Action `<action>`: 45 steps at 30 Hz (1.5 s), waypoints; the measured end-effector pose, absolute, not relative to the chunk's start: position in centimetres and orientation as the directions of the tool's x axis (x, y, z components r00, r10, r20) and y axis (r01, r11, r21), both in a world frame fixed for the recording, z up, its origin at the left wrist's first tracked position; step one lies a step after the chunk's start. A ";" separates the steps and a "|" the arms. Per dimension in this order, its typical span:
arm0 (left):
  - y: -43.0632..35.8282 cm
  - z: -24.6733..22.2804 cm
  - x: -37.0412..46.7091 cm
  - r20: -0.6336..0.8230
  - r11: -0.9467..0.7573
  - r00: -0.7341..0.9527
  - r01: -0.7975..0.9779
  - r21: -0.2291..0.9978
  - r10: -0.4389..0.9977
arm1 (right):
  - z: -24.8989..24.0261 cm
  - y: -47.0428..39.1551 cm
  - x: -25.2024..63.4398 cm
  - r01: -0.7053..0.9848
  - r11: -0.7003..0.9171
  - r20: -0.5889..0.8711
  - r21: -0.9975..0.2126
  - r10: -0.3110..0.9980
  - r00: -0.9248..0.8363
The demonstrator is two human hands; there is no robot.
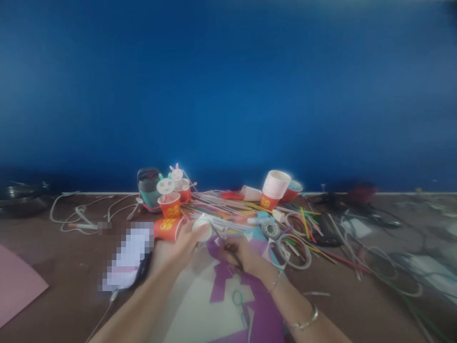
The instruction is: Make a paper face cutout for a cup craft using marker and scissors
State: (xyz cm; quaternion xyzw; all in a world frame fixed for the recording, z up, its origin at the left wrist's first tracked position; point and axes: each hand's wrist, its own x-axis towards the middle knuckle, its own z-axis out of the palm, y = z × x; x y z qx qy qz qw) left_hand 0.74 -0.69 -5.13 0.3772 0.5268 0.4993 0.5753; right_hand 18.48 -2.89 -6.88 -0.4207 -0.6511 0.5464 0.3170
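My left hand point(185, 242) is closed on a round white paper piece point(202, 230) with a thin greenish edge, holding it upright above the table. Close beside it, my right hand point(240, 255) curls around a slim dark tool point(218, 234). The tool's tip points up toward the white piece; blur and fingers hide its exact kind, and I cannot tell if the two touch. Under my hands lie cut purple paper point(262, 297) and a white sheet point(193, 305). An orange-red paper cup point(167, 229) rests on its side just left of my left hand.
Behind stand paper cups with bunny faces point(165, 185) and a cup stack point(275, 188). Several coloured sticks point(217, 206), a tape roll point(270, 229) and a clear ring point(294, 251) lie around. A phone point(130, 255) with a cable is left; pink paper point(19, 286) lies farther left.
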 end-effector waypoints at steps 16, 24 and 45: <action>0.1 -6.5 -0.4 -0.225 0.220 -0.025 -0.121 0.968 0.974 | -7.7 -2.5 18.8 0.175 -0.082 -0.154 -0.981 0.879 -0.451; -0.1 -6.5 -0.3 -0.216 0.213 -0.024 -0.087 0.973 0.976 | -7.4 -2.6 18.8 0.128 -0.076 -0.129 -0.989 0.866 -0.484; -0.1 -6.2 -0.1 -0.223 0.217 -0.048 -0.104 0.971 0.974 | -8.3 -2.3 18.9 0.105 -0.033 -0.080 -0.994 0.868 -0.491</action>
